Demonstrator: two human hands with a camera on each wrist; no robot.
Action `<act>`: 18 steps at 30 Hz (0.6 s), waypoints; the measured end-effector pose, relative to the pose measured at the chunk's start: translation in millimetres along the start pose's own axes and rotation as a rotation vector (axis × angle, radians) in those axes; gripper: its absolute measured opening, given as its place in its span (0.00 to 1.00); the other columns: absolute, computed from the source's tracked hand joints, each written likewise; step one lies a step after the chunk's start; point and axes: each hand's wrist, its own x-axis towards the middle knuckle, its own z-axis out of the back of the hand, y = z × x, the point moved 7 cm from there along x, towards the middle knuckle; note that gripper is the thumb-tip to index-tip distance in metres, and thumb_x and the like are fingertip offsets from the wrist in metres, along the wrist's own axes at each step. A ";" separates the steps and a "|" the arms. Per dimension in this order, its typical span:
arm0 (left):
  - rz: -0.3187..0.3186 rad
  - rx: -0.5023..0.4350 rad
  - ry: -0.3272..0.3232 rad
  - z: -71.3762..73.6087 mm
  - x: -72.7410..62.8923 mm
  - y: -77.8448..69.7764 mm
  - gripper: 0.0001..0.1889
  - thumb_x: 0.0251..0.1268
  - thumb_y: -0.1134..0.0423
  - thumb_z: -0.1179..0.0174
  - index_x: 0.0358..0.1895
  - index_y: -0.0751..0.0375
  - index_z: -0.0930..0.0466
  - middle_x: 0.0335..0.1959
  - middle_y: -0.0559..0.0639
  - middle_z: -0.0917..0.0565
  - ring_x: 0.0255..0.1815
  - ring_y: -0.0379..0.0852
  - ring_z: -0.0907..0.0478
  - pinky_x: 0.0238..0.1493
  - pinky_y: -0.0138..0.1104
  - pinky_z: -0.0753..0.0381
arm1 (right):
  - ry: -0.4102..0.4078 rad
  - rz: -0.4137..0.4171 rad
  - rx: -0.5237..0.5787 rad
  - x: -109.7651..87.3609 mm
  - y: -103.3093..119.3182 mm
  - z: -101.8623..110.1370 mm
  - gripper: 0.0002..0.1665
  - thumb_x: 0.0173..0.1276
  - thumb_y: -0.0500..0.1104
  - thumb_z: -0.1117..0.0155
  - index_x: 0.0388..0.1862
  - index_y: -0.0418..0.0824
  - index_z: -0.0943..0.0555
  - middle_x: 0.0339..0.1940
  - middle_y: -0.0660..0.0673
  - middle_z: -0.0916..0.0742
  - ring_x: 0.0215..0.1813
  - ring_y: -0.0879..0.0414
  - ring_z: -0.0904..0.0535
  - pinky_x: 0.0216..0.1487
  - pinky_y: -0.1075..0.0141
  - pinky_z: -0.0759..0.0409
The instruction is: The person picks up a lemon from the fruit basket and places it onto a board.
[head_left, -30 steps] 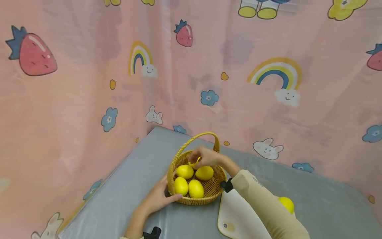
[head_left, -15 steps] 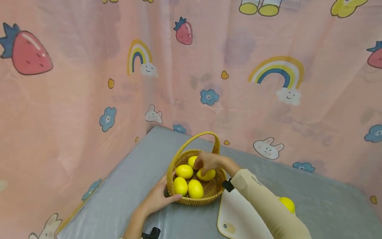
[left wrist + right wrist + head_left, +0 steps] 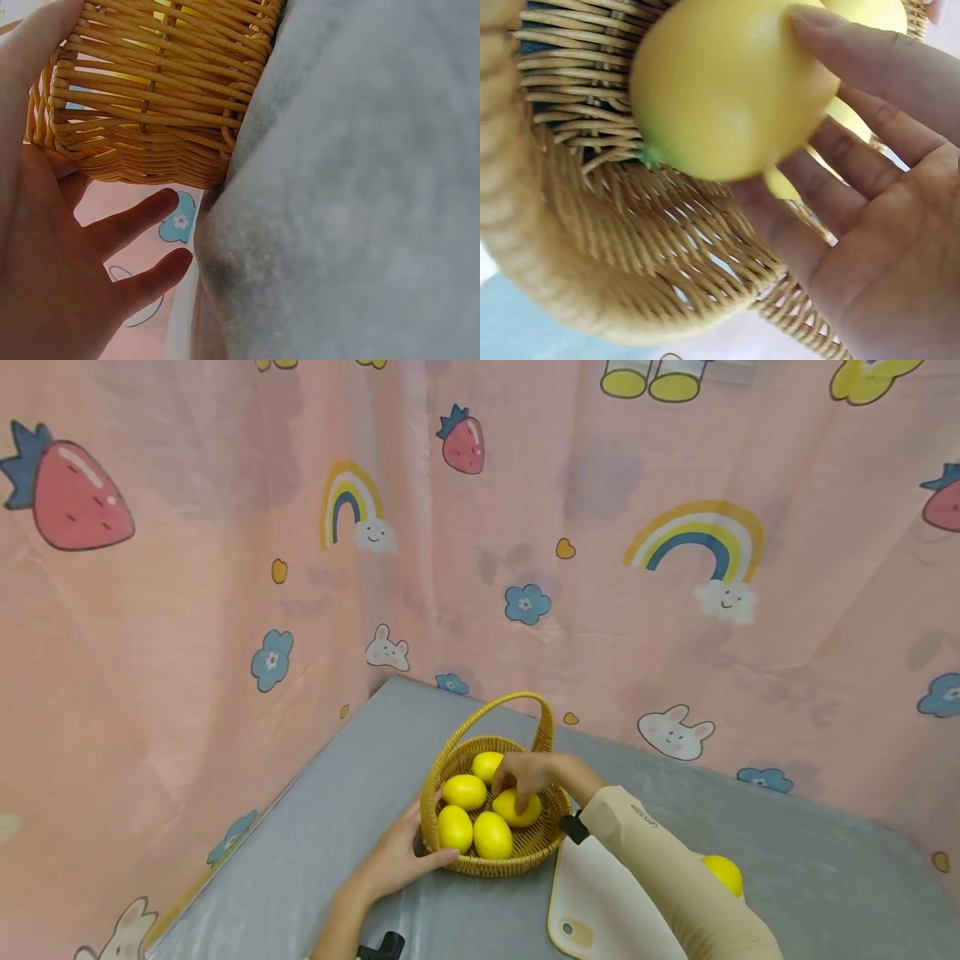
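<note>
A yellow wicker basket (image 3: 498, 867) with a tall arched handle holds several yellow lemons. My left hand (image 3: 397, 853) grips its near left side, thumb over the rim. In the left wrist view, part of this hand lies against the basket's woven wall (image 3: 161, 97), while two fingers extend free below it. Inside the basket, my right hand (image 3: 527, 773) pinches the lemon (image 3: 516, 812) on the right side. The right wrist view shows the thumb on this lemon (image 3: 727, 90), its greenish tip toward the wicker, with fingers on its other side.
A white cutting board (image 3: 600, 897) with a hole at one corner lies right of the basket, partly under the right forearm. Another lemon (image 3: 725, 873) shows beyond the sleeve. Patterned pink curtains (image 3: 465, 560) border the grey tabletop (image 3: 817, 860) behind.
My right hand has shifted from the back lemon toward the right-side one and now pinches it. That lemon has moved slightly nearer. The left hand stays on the basket.
</note>
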 end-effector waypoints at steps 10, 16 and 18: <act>0.011 0.007 0.007 -4.6 -0.4 -2.6 0.48 0.59 0.46 0.29 0.80 0.51 0.45 0.81 0.44 0.50 0.78 0.48 0.50 0.75 0.53 0.48 | -0.043 0.133 0.046 -14.1 -7.9 -5.7 0.24 0.60 0.32 0.26 0.57 0.34 0.16 0.56 0.43 0.14 0.63 0.46 0.24 0.63 0.54 0.24; 0.025 0.004 -0.006 -4.0 -2.0 -1.4 0.48 0.59 0.47 0.29 0.80 0.50 0.45 0.81 0.46 0.49 0.78 0.52 0.49 0.74 0.56 0.46 | -0.120 0.228 0.094 -29.7 -3.9 5.3 0.26 0.61 0.33 0.27 0.59 0.31 0.19 0.58 0.40 0.15 0.62 0.45 0.23 0.61 0.53 0.23; 0.029 -0.003 -0.008 -3.5 -1.7 -0.8 0.48 0.59 0.47 0.29 0.80 0.49 0.45 0.81 0.45 0.49 0.78 0.52 0.49 0.74 0.56 0.46 | -0.137 0.241 0.094 -36.4 -1.7 11.1 0.26 0.61 0.34 0.27 0.59 0.31 0.19 0.58 0.41 0.15 0.61 0.45 0.23 0.60 0.55 0.22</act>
